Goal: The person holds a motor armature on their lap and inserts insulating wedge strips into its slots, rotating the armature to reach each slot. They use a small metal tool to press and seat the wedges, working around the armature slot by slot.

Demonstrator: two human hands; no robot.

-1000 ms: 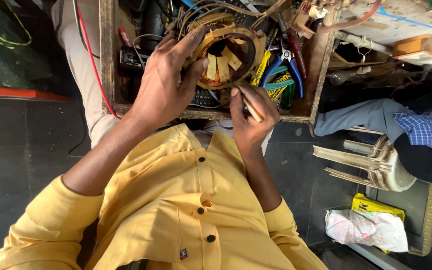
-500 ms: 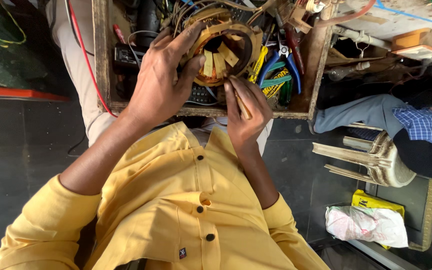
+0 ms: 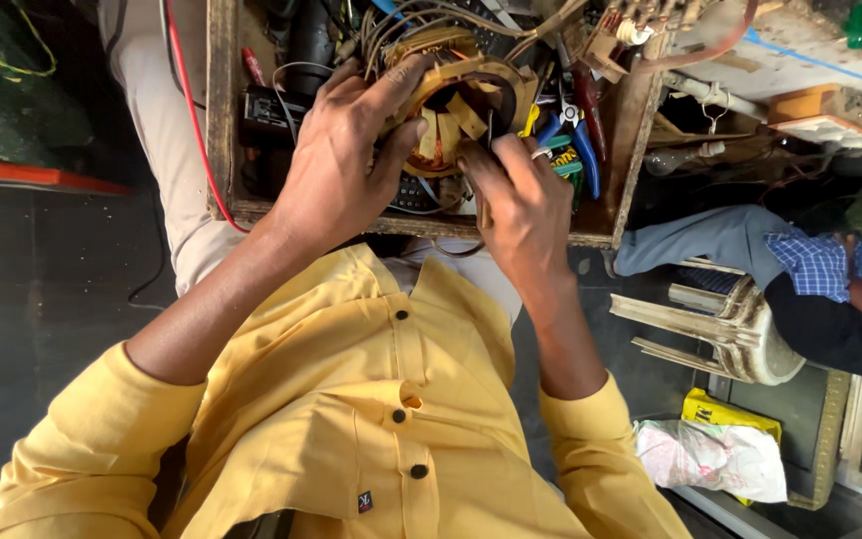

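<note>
My left hand point(image 3: 336, 165) grips a round motor stator point(image 3: 466, 80) by its near rim. The stator has copper windings and tan insulating paper strips in its slots. It is held over an open wooden tool box point(image 3: 221, 130). My right hand point(image 3: 526, 210), with a ring on one finger, pinches a thin tan stick point(image 3: 486, 212) and presses its tip against the inside of the stator. Both forearms come out of rolled yellow sleeves.
The box holds blue-handled pliers point(image 3: 586, 160), red-handled pliers point(image 3: 591, 95), loose wires and a black part point(image 3: 266, 110). A red wire point(image 3: 187, 110) runs along the box's left side. A seated person in a blue checked shirt point(image 3: 820, 265), a white plastic chair point(image 3: 740, 329) and a bag point(image 3: 715, 454) are at right.
My right hand has moved up from the box's near edge to the stator, carrying the stick to its inner slots. My left hand keeps its hold.
</note>
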